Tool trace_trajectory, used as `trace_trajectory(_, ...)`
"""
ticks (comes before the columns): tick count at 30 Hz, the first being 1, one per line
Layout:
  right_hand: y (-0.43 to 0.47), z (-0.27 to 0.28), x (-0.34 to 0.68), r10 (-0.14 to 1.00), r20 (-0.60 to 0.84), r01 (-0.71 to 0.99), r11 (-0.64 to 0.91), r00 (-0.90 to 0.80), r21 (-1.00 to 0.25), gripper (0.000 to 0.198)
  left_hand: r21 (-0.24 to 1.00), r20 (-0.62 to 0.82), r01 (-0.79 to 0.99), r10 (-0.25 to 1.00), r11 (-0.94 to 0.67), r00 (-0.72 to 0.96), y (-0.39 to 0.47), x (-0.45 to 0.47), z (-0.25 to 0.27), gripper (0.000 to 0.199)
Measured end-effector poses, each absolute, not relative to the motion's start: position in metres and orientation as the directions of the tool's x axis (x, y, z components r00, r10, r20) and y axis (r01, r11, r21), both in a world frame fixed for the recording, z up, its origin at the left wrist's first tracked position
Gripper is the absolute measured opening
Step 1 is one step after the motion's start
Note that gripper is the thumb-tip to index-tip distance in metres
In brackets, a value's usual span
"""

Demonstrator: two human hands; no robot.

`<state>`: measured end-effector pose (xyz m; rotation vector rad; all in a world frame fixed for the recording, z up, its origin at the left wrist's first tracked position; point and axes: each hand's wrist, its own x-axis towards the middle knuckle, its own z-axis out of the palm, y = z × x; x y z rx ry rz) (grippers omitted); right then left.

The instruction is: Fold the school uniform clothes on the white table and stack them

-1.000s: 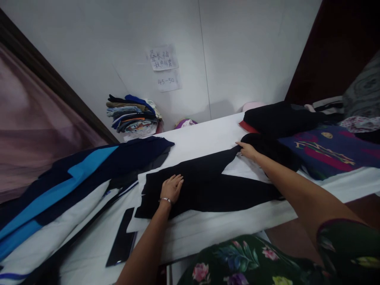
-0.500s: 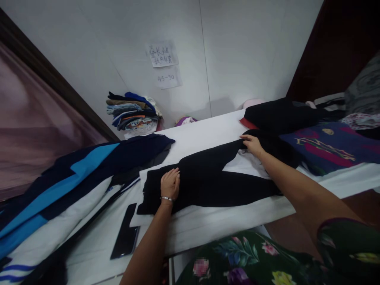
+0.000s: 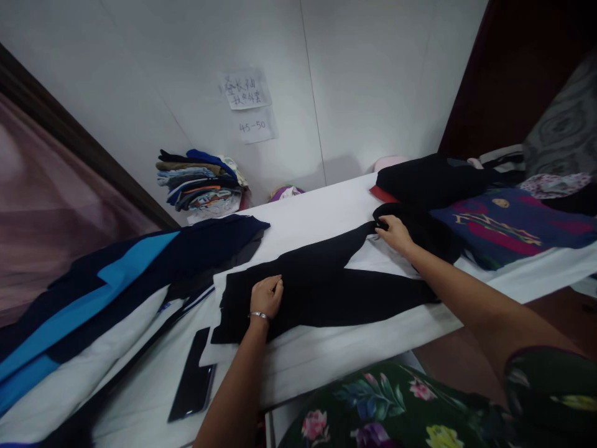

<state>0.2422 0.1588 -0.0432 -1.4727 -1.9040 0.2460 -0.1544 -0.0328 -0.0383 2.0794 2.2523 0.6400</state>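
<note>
Black trousers [image 3: 313, 266] lie spread over white cloth on the table, the waist end at left and both legs reaching right. My left hand [image 3: 265, 297] presses on them near the waist, its fingers curled into the fabric; the fingertips are partly hidden. At the far end of the upper leg, my right hand [image 3: 394, 233] pinches the black cloth between thumb and fingers. Beyond that hand, more dark fabric [image 3: 433, 233] is bunched, and I cannot tell where the leg ends and it begins. White fabric [image 3: 387, 254] shows between the two legs.
A phone [image 3: 190, 379] lies at the near left. Navy and bright blue garments [image 3: 219, 239] with white ones cover the left side. At the back stands a folded clothes stack [image 3: 200, 180]. Dark clothes [image 3: 420, 180] and a printed navy top [image 3: 504, 227] are heaped at right. Paper notes [image 3: 247, 90] hang on the wall.
My left hand's fingers have curled from lying flat on the trousers. My right hand has closed on the leg end, where the dark fabric now stands up in a fold. The view has shifted slightly.
</note>
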Motion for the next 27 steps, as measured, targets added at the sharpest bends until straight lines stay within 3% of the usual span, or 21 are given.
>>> trace_trajectory(6, 0.130, -0.043, 0.234, 0.931, 0.299, 0.887, 0.311, -0.211, -0.341, 0.027, 0.340, 0.329, 0.938, 0.926, 0.064, -0.182, -0.029, -0.128, -0.019, 0.032)
trace_trajectory(9, 0.134, -0.042, 0.228, 0.955, 0.220, 0.924, 0.257, -0.198, -0.283, 0.026, 0.318, 0.413, 0.943, 0.909, -0.097, -0.046, -0.018, -0.084, -0.003, 0.031)
trace_trajectory(14, 0.145, -0.039, 0.224, 0.979, 0.144, 0.948, 0.178, -0.143, -0.265, 0.027, 0.204, 0.322, 0.943, 0.928, -0.263, 0.189, 0.010, -0.005, 0.004, 0.041)
trace_trajectory(18, 0.150, -0.041, 0.225, 0.986, 0.142, 0.957, 0.127, -0.092, -0.261, 0.024, 0.153, 0.165, 0.975, 0.977, -0.163, 0.137, 0.025, 0.012, -0.001, 0.019)
trace_trajectory(27, 0.153, -0.043, 0.222, 0.988, 0.143, 0.949, 0.092, -0.051, -0.302, 0.028, 0.181, 0.182, 0.946, 0.954, -0.270, 0.238, 0.011, -0.014, -0.020, 0.016)
